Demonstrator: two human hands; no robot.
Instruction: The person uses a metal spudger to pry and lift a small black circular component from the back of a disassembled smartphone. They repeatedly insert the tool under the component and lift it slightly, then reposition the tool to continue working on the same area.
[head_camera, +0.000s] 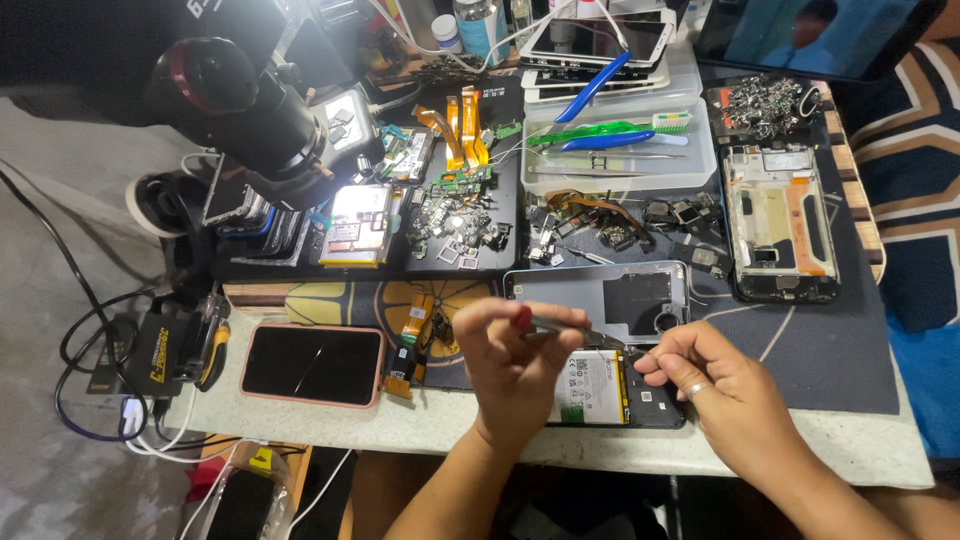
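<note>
- Landmark: the opened phone (612, 390), lying back-up at the near edge of the table (860, 440), its white battery (590, 385) exposed; all positions below are given relative to it.
- Left hand (515, 355): directly over the phone's left half, fingers curled and pinched around a slim screwdriver (560, 325) with a red cap; the metal shaft slants right and down toward the phone's upper right part.
- Right hand (715, 385): at the phone's right end, a ring on one finger; thumb and forefinger are drawn together at the phone's upper right corner, touching its edge. Whether a small part sits between them cannot be told.
- Removed grey back cover (600, 295): just behind the phone, inner side up.
- Pink-cased phone (312, 364): to the left of the opened phone, screen up and dark.
- Stripped phone frame (780, 222): behind and to the right, on the dark mat.
- Loose small parts (455, 230) and orange flex cables (460, 120): behind and to the left.
- Clear plastic tray (620, 145): well behind, holding blue and green pry tools and tweezers.
- Microscope (240, 100): far left and behind, with a lit ring.
</note>
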